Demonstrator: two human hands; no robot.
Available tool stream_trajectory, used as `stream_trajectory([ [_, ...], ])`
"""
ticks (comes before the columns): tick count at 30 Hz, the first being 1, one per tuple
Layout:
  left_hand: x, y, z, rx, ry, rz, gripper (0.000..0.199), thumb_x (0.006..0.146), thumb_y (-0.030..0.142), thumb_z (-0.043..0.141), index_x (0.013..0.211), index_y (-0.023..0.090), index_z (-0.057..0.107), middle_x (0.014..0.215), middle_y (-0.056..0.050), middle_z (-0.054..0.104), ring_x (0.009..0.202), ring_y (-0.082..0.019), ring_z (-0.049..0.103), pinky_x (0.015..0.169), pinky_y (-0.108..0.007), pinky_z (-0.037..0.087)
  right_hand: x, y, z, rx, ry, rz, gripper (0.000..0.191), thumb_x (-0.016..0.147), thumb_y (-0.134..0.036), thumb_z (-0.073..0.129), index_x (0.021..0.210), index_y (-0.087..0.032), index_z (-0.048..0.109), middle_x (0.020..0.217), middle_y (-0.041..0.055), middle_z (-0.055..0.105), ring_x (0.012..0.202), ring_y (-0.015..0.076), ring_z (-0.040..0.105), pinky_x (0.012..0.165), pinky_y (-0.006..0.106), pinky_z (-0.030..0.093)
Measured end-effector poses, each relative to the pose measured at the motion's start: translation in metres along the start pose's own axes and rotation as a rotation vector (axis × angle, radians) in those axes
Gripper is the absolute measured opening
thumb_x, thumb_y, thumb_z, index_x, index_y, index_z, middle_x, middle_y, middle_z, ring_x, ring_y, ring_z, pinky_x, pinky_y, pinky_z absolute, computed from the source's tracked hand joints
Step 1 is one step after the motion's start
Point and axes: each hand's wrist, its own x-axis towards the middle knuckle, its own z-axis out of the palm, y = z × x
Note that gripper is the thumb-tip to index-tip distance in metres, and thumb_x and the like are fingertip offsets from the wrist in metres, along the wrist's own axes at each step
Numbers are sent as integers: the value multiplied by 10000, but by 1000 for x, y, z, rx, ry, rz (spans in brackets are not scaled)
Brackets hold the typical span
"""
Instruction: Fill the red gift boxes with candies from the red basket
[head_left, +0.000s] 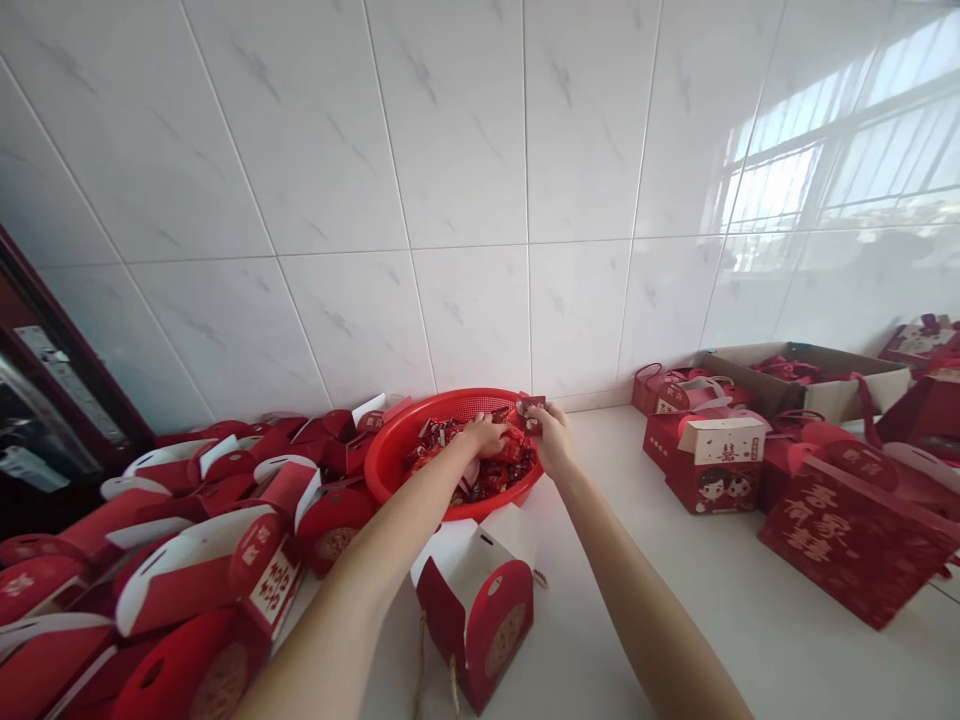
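A red plastic basket [386,455] stands against the tiled wall, holding many small wrapped candies [487,480]. My left hand [486,436] reaches into it, its fingers curled down on the candies; what they hold, if anything, is hidden. At the basket's right rim, my right hand [551,430] pinches a small dark red packet [532,403]. An open red box [480,610] with white inner flaps and rope handles stands in front of the basket, between my forearms.
Many open red boxes [202,570] crowd the left side. Closed red gift boxes [724,465] stand on the right, beside a cardboard carton [885,385] with red ribbons. A dark-framed object [60,390] is at the far left.
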Motion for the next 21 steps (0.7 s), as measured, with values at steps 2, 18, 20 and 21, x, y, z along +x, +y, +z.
stream_trajectory([
  [2, -2, 0, -3, -79, 31, -44, 265, 934, 375, 620, 1072, 151, 655, 1168, -89, 655, 1088, -233, 613, 980, -475, 479, 0, 0, 0, 4, -3, 4, 173, 574, -218, 722, 628, -195, 558, 636, -35, 611, 596, 98, 537, 555, 226, 436],
  [18, -106, 23, -55, -1291, 439, 6, 446, 782, 315, 683, 1193, 166, 598, 995, -87, 749, 865, -215, 719, 821, -352, 563, -8, -27, 5, 100, -174, 204, 207, 504, -153, 751, 580, -183, 561, 629, -23, 599, 637, 108, 545, 597, 239, 498],
  [20, -126, 28, -56, -1455, 432, 72, 424, 730, 329, 759, 1113, 166, 681, 1016, -83, 759, 886, -224, 717, 845, -343, 555, -16, -38, 12, 97, -229, 243, 176, 515, -155, 755, 607, -178, 607, 672, -14, 622, 696, 121, 568, 651, 253, 522],
  [21, -135, 30, -57, -1495, 436, 89, 391, 721, 340, 778, 1068, 171, 717, 1018, -76, 765, 893, -226, 716, 850, -338, 553, -21, -43, 16, 94, -255, 255, 165, 526, -157, 758, 627, -178, 630, 702, -9, 636, 729, 128, 578, 671, 257, 528],
])
